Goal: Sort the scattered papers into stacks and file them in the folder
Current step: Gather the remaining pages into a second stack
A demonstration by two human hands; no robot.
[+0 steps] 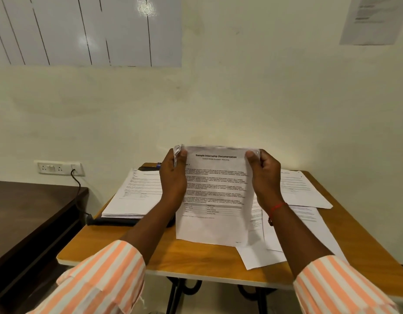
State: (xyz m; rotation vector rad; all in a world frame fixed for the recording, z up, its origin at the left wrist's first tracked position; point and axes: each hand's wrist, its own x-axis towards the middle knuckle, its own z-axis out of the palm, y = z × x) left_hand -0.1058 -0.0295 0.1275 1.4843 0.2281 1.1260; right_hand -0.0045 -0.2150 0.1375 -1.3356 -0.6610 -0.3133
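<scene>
I hold a bundle of printed sheets (pixel 215 196) upright over the wooden table (pixel 132 248); the front page is headed "Sample Internship Documentation". My left hand (pixel 173 177) grips the bundle's upper left edge, and my right hand (pixel 265 177) grips its upper right edge, thumbs on the front. A neat stack of papers (pixel 132 196) lies at the table's left on a dark folder (pixel 119 220). Loose sheets (pixel 302 189) lie spread on the right side, some under my right forearm.
A dark wooden desk (pixel 33 218) stands to the left of the table. A wall socket (pixel 60 168) with a black cable plugged in sits above it. The wall is close behind the table. A small blue object (pixel 159 164) peeks out at the table's back edge.
</scene>
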